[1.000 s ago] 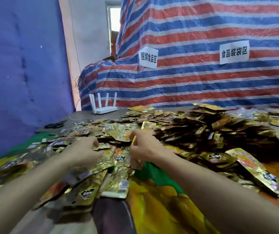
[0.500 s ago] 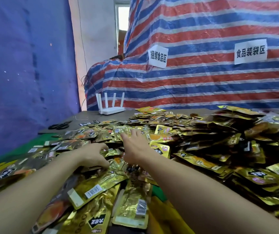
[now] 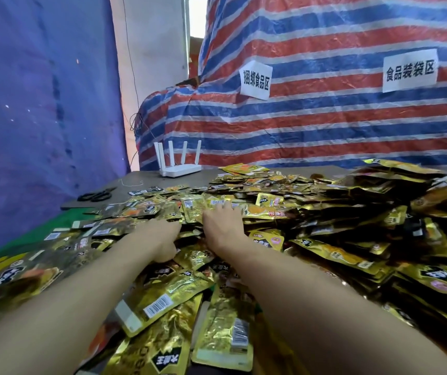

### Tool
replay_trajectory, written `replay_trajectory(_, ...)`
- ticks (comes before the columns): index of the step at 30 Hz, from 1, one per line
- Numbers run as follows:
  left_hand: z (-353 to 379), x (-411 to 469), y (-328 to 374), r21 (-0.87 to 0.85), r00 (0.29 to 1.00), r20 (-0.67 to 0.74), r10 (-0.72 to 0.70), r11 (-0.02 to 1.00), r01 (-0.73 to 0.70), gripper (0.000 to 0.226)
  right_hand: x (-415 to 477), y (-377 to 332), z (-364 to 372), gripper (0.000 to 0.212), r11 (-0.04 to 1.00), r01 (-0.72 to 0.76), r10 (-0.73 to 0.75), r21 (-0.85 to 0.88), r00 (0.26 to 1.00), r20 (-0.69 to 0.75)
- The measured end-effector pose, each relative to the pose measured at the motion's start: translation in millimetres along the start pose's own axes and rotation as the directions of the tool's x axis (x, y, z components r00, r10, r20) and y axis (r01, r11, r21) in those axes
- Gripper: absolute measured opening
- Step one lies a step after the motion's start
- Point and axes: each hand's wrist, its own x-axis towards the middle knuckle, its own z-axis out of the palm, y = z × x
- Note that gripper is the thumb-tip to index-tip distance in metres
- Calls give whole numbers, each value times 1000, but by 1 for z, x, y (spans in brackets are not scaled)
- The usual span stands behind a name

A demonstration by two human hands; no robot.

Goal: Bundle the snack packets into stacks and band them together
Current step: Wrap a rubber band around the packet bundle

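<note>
Right hand [image 3: 223, 227] lies flat, fingers spread over the snack packets [image 3: 325, 212] heaped across the table [image 3: 141, 182]. Left hand [image 3: 160, 239] digs in just beside it, fingers buried, grip unclear. Looks like the gathering step, with no stack formed yet. Next up: rake several packets together and square their edges.

Gold snack packets [image 3: 311, 212] lie heaped beyond counting from 9 to 3 o'clock, with two hands on them: left hand [image 3: 160, 239] and right hand [image 3: 223, 226]. Toward 11 o'clock are one white router [image 3: 179, 165] with four antennas and one pair of scissors [image 3: 96, 195]. Two paper signs [image 3: 256, 79] hang toward 1 o'clock.
</note>
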Motion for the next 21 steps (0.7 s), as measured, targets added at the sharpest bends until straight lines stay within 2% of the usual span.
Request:
replay_trajectory(2, 5, -3, -1, -14, 988, -151, -34, 999, 32, 24, -3, -1, -7, 20, 998, 6, -4, 56, 999, -40)
replay_trajectory(4, 11, -9, -3, -57, 965, -250, -79, 996, 66, 28, -7, -2, -16, 14, 991, 23, -15, 131, 998, -64)
replay_trajectory(6, 16, -13, -8, -92, 943, -312, -115, 992, 91, 32, -11, 0, -24, 10, 976, 26, -11, 214, 997, -70)
replay_trajectory(8, 17, -17, -15, -159, 918, -366, -154, 982, 101, 30, -15, 2, -32, 20, 955, 4, 16, 298, 998, -65)
replay_trajectory(11, 12, -24, -25, -246, 878, -444, -181, 966, 74, 22, -22, 4, -45, 13, 903, -22, 65, 429, 994, -88)
replay_trajectory(17, -6, -47, -35, -531, 797, -510, -324, 848, 5, 9, -34, 14, -74, 21, 670, -6, 169, 743, 975, -144)
replay_trajectory(19, -17, -56, -37, -635, 776, -494, -392, 772, -15, 10, -38, 20, -83, 21, 586, 7, 201, 810, 968, -153)
replay_trajectory(21, -30, -63, -35, -760, 770, -460, -442, 645, -83, 13, -43, 27, -91, 20, 485, 10, 241, 875, 960, -144)
